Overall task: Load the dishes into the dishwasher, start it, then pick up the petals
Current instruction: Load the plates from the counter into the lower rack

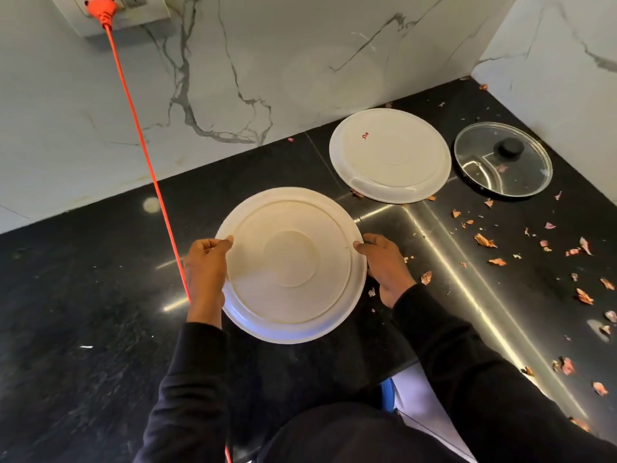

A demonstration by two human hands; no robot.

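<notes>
Near plate [288,265]: white, underside up, at the middle of the black counter [83,295]; whether it is lifted off the surface cannot be told.
Left hand [205,269]: clamped on the plate's left rim, thumb on top.
Right hand [384,265]: clamped on the right rim, thumb on top.
Far plate [390,155]: white, underside up with a small red mark, flat on the counter, far right, near the wall.
Glass lid [502,160]: black knob, just right of the far plate, apart from it.
Petals [484,240]: dry pink-orange scraps scattered over the counter's right side.
Orange cord [143,148]: runs from a plug [100,6] in the wall socket, far left, past the left hand.
</notes>
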